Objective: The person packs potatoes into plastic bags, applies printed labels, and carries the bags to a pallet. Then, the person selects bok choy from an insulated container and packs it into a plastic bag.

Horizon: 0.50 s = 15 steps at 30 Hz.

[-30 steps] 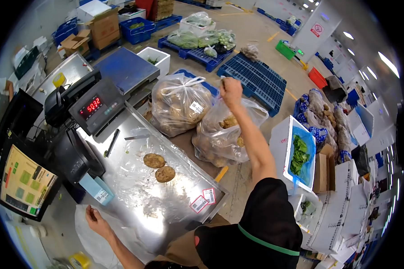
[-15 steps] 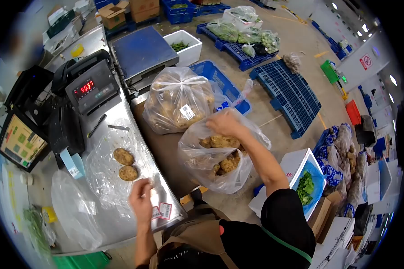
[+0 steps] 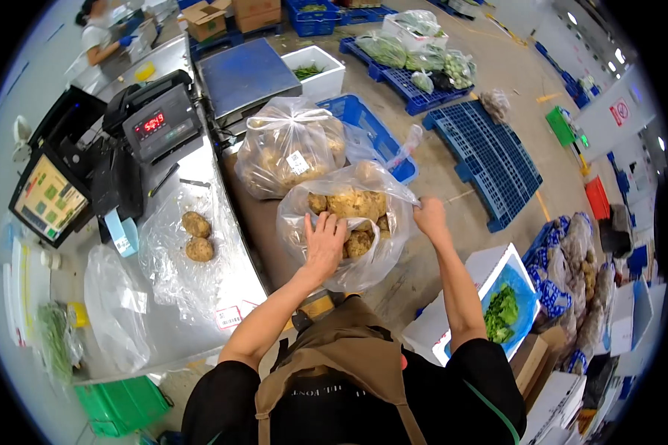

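My right hand point(image 3: 429, 217) is closed on the right edge of a clear plastic bag point(image 3: 386, 259), drawing the film out sideways. Several brown potatoes point(image 3: 355, 202) show through the bag's mouth. Over its near left side lies my left hand point(image 3: 324, 243), fingers spread against the film and potatoes. Just beyond stands a second potato bag point(image 3: 286, 148), knotted on top and bearing a white label. Two loose potatoes point(image 3: 198, 236) rest on plastic film on the metal table to the left.
A scale display point(image 3: 156, 122) with red digits stands beside a touch screen point(image 3: 50, 193). Past the bags are a blue crate point(image 3: 364, 122) and a blue pallet point(image 3: 486, 159). At right sits a white box point(image 3: 467, 297) of greens. Another person point(image 3: 100, 41) is at the far left.
My right hand has moved from the bag's far side to its right edge. My left hand has left the table side and reached the bag. The displayed digits differ.
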Each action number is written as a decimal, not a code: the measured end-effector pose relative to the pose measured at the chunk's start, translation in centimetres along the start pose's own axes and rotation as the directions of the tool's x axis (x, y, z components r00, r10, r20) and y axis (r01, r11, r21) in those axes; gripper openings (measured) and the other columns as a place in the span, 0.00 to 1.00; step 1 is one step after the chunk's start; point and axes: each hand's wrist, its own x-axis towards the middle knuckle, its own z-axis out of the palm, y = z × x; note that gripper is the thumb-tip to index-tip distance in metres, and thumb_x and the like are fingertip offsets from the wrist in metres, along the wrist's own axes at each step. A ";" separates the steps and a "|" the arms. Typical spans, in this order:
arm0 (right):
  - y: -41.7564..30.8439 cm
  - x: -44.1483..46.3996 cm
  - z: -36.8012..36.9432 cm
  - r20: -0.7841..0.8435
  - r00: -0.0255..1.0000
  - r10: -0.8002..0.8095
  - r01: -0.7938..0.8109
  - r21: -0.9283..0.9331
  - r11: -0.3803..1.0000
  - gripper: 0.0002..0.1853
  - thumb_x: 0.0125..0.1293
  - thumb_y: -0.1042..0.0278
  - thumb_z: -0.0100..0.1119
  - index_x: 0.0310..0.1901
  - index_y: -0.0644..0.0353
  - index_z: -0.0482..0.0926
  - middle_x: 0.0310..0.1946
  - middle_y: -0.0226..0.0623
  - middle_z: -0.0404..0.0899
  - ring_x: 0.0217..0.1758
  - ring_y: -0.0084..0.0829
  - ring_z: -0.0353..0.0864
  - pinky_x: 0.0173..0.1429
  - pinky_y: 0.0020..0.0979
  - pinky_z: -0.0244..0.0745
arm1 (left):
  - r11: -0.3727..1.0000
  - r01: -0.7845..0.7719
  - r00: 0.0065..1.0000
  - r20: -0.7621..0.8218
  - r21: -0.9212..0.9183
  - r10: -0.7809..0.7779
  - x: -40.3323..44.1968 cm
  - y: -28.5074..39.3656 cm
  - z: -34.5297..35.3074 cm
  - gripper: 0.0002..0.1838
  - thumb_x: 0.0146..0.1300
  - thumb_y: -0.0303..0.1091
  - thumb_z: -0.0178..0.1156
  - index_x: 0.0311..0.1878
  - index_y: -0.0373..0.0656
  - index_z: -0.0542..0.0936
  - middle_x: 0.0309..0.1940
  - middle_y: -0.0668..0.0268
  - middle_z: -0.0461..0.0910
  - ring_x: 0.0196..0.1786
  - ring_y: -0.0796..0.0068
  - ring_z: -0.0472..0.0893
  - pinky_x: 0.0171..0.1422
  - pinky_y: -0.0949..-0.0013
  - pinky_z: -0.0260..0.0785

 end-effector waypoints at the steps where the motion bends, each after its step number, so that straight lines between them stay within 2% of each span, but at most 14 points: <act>1: 0.6 0.0 0.1 -0.049 0.999 -0.017 0.026 0.197 0.980 0.11 0.52 0.64 0.63 0.29 0.65 0.78 0.21 0.44 0.78 0.25 0.40 0.77 0.33 0.34 0.71 | 0.999 -0.004 0.999 -0.044 0.053 0.007 0.3 -0.1 0.3 0.24 0.45 0.28 0.60 0.51 0.42 0.72 0.40 0.59 0.71 0.51 0.58 0.68 0.59 0.43 0.53; 2: 1.2 0.2 0.4 0.046 0.999 0.027 -0.048 0.533 0.845 0.12 0.53 0.63 0.63 0.27 0.64 0.77 0.19 0.41 0.76 0.23 0.37 0.76 0.30 0.33 0.69 | 0.998 0.010 0.998 -0.059 0.055 -0.007 0.6 -0.3 0.8 0.24 0.45 0.27 0.59 0.50 0.42 0.72 0.37 0.60 0.71 0.48 0.59 0.69 0.57 0.46 0.54; 3: -1.2 -0.2 -1.6 0.159 0.987 0.035 -0.148 0.788 0.597 0.12 0.55 0.62 0.63 0.25 0.63 0.75 0.17 0.38 0.73 0.21 0.34 0.74 0.28 0.32 0.67 | 0.998 0.026 0.997 -0.072 0.057 -0.022 1.2 0.0 0.6 0.23 0.44 0.26 0.58 0.49 0.43 0.73 0.35 0.61 0.71 0.46 0.60 0.70 0.56 0.48 0.56; 4: -3.1 -0.5 -3.4 0.273 0.962 0.001 -0.263 0.924 0.277 0.14 0.56 0.62 0.62 0.22 0.62 0.74 0.14 0.36 0.71 0.19 0.31 0.72 0.25 0.31 0.65 | 0.997 0.044 0.995 -0.088 0.058 -0.038 2.0 0.3 0.4 0.22 0.44 0.25 0.57 0.48 0.43 0.73 0.33 0.62 0.70 0.43 0.61 0.70 0.54 0.51 0.58; 6: -4.8 -0.5 -6.0 0.378 0.880 -0.287 -0.357 0.926 0.126 0.16 0.57 0.59 0.63 0.22 0.60 0.71 0.12 0.29 0.64 0.15 0.25 0.65 0.23 0.28 0.60 | 0.984 0.100 0.962 -0.265 0.149 -0.057 4.1 1.7 -2.8 0.18 0.44 0.26 0.58 0.44 0.44 0.75 0.29 0.63 0.70 0.38 0.62 0.70 0.49 0.55 0.59; 7: -4.9 -0.3 -6.9 0.409 0.802 -0.435 -0.424 0.903 0.067 0.17 0.57 0.58 0.63 0.22 0.60 0.70 0.11 0.26 0.61 0.13 0.23 0.61 0.21 0.27 0.58 | 0.971 0.143 0.933 -0.354 0.194 -0.067 5.1 2.6 -5.0 0.16 0.44 0.26 0.58 0.42 0.44 0.75 0.26 0.64 0.69 0.35 0.63 0.70 0.47 0.58 0.59; 8: -4.7 -0.3 -7.3 0.466 0.723 -0.510 -0.492 0.866 0.095 0.18 0.58 0.56 0.62 0.23 0.60 0.69 0.11 0.25 0.59 0.13 0.21 0.59 0.21 0.26 0.56 | 0.966 0.223 0.859 -0.494 0.130 -0.132 5.7 3.4 -7.5 0.10 0.47 0.27 0.58 0.36 0.43 0.76 0.24 0.63 0.70 0.32 0.63 0.70 0.43 0.61 0.59; 9: -4.4 0.1 -7.5 0.508 0.633 -0.584 -0.547 0.828 0.127 0.19 0.58 0.55 0.62 0.23 0.60 0.68 0.11 0.24 0.57 0.13 0.20 0.56 0.21 0.25 0.54 | 0.933 0.344 0.739 -0.645 0.109 -0.197 6.2 4.0 -9.6 0.07 0.50 0.29 0.59 0.34 0.44 0.76 0.22 0.63 0.70 0.29 0.64 0.70 0.38 0.61 0.59; 10: -4.2 1.0 -8.0 0.542 0.534 -0.649 -0.599 0.784 0.163 0.20 0.58 0.54 0.62 0.23 0.60 0.68 0.11 0.23 0.55 0.13 0.19 0.53 0.20 0.24 0.52 | 0.909 0.416 0.646 -0.713 0.031 -0.271 5.6 3.7 -10.6 0.07 0.54 0.32 0.60 0.35 0.41 0.76 0.23 0.60 0.72 0.27 0.62 0.71 0.33 0.62 0.62; 11: -4.0 2.0 -8.7 0.497 0.405 -0.767 -0.646 0.750 0.145 0.20 0.57 0.53 0.63 0.27 0.62 0.69 0.11 0.23 0.56 0.13 0.18 0.53 0.20 0.22 0.51 | 0.755 0.588 0.483 -0.622 -0.291 -0.616 6.1 6.7 -13.3 0.10 0.59 0.35 0.58 0.34 0.37 0.75 0.23 0.56 0.74 0.25 0.61 0.73 0.31 0.63 0.65; 12: -4.1 3.6 -10.2 0.476 0.430 -0.767 -0.669 0.739 0.083 0.19 0.57 0.54 0.62 0.28 0.62 0.69 0.12 0.23 0.57 0.13 0.18 0.53 0.20 0.22 0.51 | 0.603 0.762 0.424 -0.522 -0.235 -0.740 5.1 7.4 -14.2 0.17 0.64 0.42 0.54 0.34 0.34 0.74 0.23 0.53 0.76 0.24 0.62 0.76 0.31 0.64 0.67; 13: -4.5 5.4 -12.1 0.460 0.453 -0.763 -0.692 0.722 0.024 0.18 0.58 0.55 0.62 0.28 0.63 0.70 0.12 0.23 0.57 0.12 0.19 0.54 0.20 0.22 0.51 | 0.506 0.835 0.377 -0.447 -0.214 -0.811 2.7 6.9 -13.8 0.22 0.64 0.48 0.51 0.34 0.33 0.73 0.21 0.53 0.76 0.24 0.66 0.77 0.30 0.65 0.67; 14: -4.5 6.7 -13.0 0.444 0.478 -0.758 -0.710 0.703 -0.036 0.17 0.58 0.57 0.61 0.29 0.63 0.71 0.12 0.22 0.57 0.12 0.19 0.54 0.19 0.22 0.51 | 0.283 0.826 0.190 -0.232 -0.488 -0.954 1.6 8.0 -13.8 0.26 0.63 0.53 0.50 0.30 0.33 0.72 0.20 0.53 0.77 0.23 0.66 0.78 0.29 0.64 0.68; 15: -3.6 6.8 -12.3 0.557 0.488 -0.672 -0.619 0.764 0.183 0.12 0.57 0.64 0.60 0.32 0.64 0.72 0.13 0.21 0.58 0.13 0.18 0.55 0.20 0.23 0.53 | 0.230 0.760 0.147 -0.184 -0.608 -0.972 0.4 9.3 -13.2 0.26 0.62 0.54 0.50 0.28 0.34 0.71 0.19 0.55 0.76 0.23 0.67 0.78 0.29 0.65 0.68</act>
